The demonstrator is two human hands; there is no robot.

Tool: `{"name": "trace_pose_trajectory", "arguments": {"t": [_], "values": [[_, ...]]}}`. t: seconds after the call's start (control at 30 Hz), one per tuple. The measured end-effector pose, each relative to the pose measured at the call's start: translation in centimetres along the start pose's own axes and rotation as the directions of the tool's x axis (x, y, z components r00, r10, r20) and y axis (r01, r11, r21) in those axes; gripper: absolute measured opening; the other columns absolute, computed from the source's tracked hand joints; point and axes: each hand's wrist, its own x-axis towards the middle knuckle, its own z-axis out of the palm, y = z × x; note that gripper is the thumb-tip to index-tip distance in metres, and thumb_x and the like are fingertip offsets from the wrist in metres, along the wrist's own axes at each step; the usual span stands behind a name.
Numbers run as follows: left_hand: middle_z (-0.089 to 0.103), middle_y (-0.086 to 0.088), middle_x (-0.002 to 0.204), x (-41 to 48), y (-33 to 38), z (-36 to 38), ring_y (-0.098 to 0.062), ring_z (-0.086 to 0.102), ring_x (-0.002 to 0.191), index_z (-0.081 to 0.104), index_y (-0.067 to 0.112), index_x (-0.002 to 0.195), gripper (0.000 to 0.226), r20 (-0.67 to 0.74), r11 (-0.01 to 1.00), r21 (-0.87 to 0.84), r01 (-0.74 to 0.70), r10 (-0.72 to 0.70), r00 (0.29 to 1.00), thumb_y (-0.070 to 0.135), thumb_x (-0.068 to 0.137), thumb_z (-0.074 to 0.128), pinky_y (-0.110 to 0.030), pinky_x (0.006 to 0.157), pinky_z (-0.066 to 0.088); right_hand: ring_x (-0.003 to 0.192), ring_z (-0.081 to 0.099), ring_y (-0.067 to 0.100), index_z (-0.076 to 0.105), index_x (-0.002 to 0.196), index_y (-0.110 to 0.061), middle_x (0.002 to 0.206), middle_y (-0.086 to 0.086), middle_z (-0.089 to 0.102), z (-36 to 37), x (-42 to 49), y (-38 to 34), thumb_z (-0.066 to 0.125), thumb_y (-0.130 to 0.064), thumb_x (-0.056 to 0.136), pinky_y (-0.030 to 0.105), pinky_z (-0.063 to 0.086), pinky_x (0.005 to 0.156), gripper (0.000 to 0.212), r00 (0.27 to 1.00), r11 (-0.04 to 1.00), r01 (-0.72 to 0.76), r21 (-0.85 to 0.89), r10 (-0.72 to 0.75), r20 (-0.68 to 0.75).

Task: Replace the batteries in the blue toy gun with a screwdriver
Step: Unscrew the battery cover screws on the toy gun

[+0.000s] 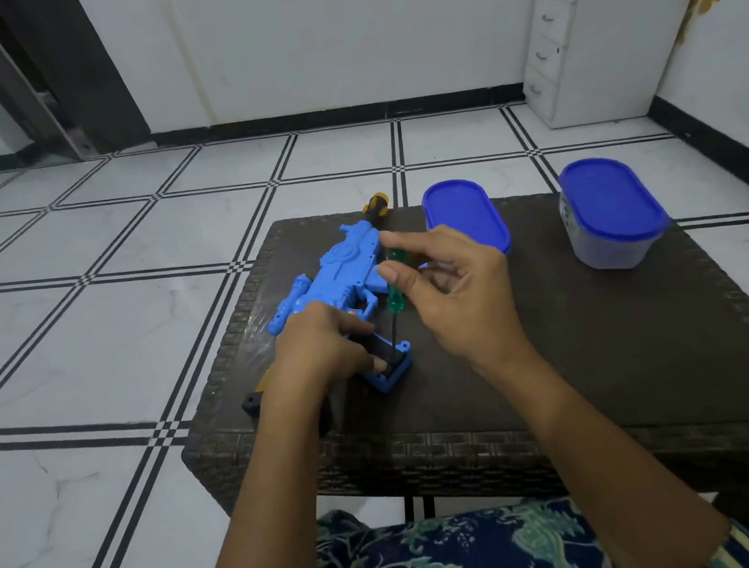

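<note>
Right hand (pixel 453 288) pinches the green-handled screwdriver (pixel 394 281) upright, its tip down at the grip of the blue toy gun (pixel 338 274). Left hand (pixel 324 351) clasps that grip on the dark wicker table (pixel 607 349); two blue-lidded containers (pixel 609 212) stand behind.

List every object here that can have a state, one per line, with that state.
blue toy gun: lying on its side on the table, grip end held.
green screwdriver: upright, tip down at the grip end.
left hand: gripping the gun's grip.
right hand: pinching the screwdriver handle.
near blue-lidded container: lid on.
far blue-lidded container: lid on.
yellow-and-black tool: lying untouched behind the gun.
white drawer unit: drawers shut.
</note>
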Motion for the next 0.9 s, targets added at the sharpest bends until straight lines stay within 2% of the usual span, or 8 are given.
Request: {"name": "trace_pose_trajectory", "arguments": {"t": [0.13, 0.27, 0.33, 0.43, 0.6, 0.73, 0.8, 0.9], "values": [[0.062, 0.011, 0.128, -0.02, -0.06, -0.08, -0.017, 0.062, 0.105, 0.071, 0.03, 0.111, 0.055, 0.009, 1.0, -0.016, 0.012, -0.011, 1.0, 0.022, 0.06, 0.089, -0.029, 0.089, 0.05, 0.095, 0.067, 0.011, 0.069, 0.115, -0.012, 0.106, 0.002, 0.071, -0.04, -0.25, 0.07, 0.067, -0.006, 0.09, 0.036, 0.059, 0.081, 0.026, 0.999, 0.997, -0.048, 0.054, 0.047, 0.026], [0.061, 0.009, 0.128, 0.0, -0.06, -0.14, -0.015, 0.059, 0.108, 0.07, 0.031, 0.112, 0.055, 0.012, 1.0, -0.009, 0.018, -0.018, 1.0, 0.023, 0.061, 0.088, -0.028, 0.09, 0.048, 0.101, 0.067, 0.021, 0.07, 0.111, -0.016, 0.106, -0.001, 0.069, -0.03, -0.41, 0.13, 0.07, -0.011, 0.088, 0.041, 0.06, 0.076, 0.024, 0.999, 0.997, -0.031, 0.071, 0.029, 0.027], [0.062, 0.008, 0.127, -0.06, -0.03, -0.16, -0.016, 0.059, 0.108, 0.07, 0.031, 0.114, 0.055, 0.013, 1.0, 0.004, 0.017, -0.017, 1.0, 0.025, 0.062, 0.088, -0.026, 0.088, 0.046, 0.1, 0.064, 0.021, 0.071, 0.108, -0.016, 0.101, -0.004, 0.065, 0.02, -0.33, 0.2, 0.077, -0.017, 0.083, 0.038, 0.06, 0.072, 0.026, 1.0, 1.0, 0.01, 0.021, -0.01, -0.004], [0.062, 0.009, 0.127, -0.09, 0.01, -0.19, -0.016, 0.058, 0.109, 0.07, 0.032, 0.113, 0.055, 0.008, 1.0, 0.009, 0.02, -0.02, 1.0, 0.025, 0.062, 0.088, -0.026, 0.089, 0.046, 0.09, 0.061, 0.01, 0.072, 0.108, -0.014, 0.093, -0.01, 0.06, -0.04, -0.17, 0.3, 0.078, -0.015, 0.082, 0.037, 0.059, 0.069, 0.027, 1.0, 1.0, 0.021, -0.002, -0.021, -0.02], [0.061, 0.008, 0.129, -0.1, -0.03, -0.16, -0.014, 0.057, 0.112, 0.07, 0.031, 0.112, 0.055, 0.005, 1.0, -0.007, 0.019, -0.019, 1.0, 0.023, 0.061, 0.088, -0.028, 0.092, 0.047, 0.092, 0.061, 0.006, 0.064, 0.119, -0.019, 0.095, -0.008, 0.063, 0.05, -0.21, 0.22, 0.072, -0.006, 0.085, 0.024, 0.056, 0.076, 0.037, 0.999, 0.999, -0.031, 0.045, 0.032, -0.015], [0.06, 0.009, 0.129, -0.09, -0.05, -0.14, -0.012, 0.054, 0.115, 0.07, 0.031, 0.113, 0.054, 0.009, 1.0, -0.006, 0.015, -0.015, 1.0, 0.022, 0.062, 0.088, -0.023, 0.088, 0.041, 0.102, 0.065, 0.019, 0.07, 0.112, -0.011, 0.105, 0.0, 0.068, 0.02, -0.29, 0.36, 0.072, -0.008, 0.085, 0.039, 0.059, 0.078, 0.027, 1.0, 1.0, -0.02, 0.015, 0.02, -0.019], [0.062, 0.007, 0.127, -0.04, -0.07, -0.16, -0.013, 0.055, 0.112, 0.07, 0.03, 0.113, 0.053, 0.017, 1.0, -0.014, 0.012, -0.011, 1.0, 0.022, 0.063, 0.087, -0.022, 0.084, 0.04, 0.102, 0.063, 0.023, 0.071, 0.108, -0.012, 0.103, -0.002, 0.067, 0.01, -0.22, 0.34, 0.075, -0.013, 0.083, 0.04, 0.059, 0.074, 0.025, 0.999, 1.0, 0.023, -0.02, -0.023, -0.027], [0.063, 0.003, 0.124, -0.04, 0.01, -0.24, -0.016, 0.056, 0.109, 0.07, 0.031, 0.113, 0.053, 0.022, 1.0, -0.005, 0.017, -0.017, 1.0, 0.022, 0.064, 0.087, -0.026, 0.086, 0.044, 0.095, 0.063, 0.021, 0.072, 0.104, -0.013, 0.095, -0.002, 0.065, -0.07, -0.04, 0.28, 0.079, -0.019, 0.08, 0.042, 0.058, 0.07, 0.026, 0.998, 0.998, 0.038, -0.045, -0.04, -0.041]]}}
